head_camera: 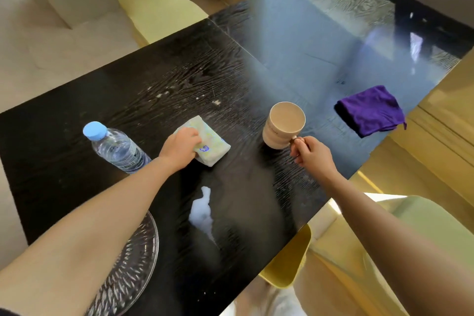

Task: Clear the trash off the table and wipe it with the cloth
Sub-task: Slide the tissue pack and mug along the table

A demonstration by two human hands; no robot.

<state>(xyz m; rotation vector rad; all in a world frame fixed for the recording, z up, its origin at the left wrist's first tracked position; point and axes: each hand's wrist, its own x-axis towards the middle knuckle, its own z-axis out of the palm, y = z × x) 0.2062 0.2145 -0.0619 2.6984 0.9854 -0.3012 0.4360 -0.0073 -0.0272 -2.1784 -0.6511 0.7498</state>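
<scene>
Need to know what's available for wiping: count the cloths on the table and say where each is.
2. A pale patterned cloth lies under the left hand, right of the water bottle. A purple cloth lies folded near the table's right edge, untouched.

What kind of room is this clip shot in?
Probably a home dining area: a dark wood-grain table with yellow chairs drawn up to it, a mug, a water bottle and a glass dish, with a tiled floor around it.

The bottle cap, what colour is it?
Light blue; the bottle cap shows clearly in the head view.
</scene>
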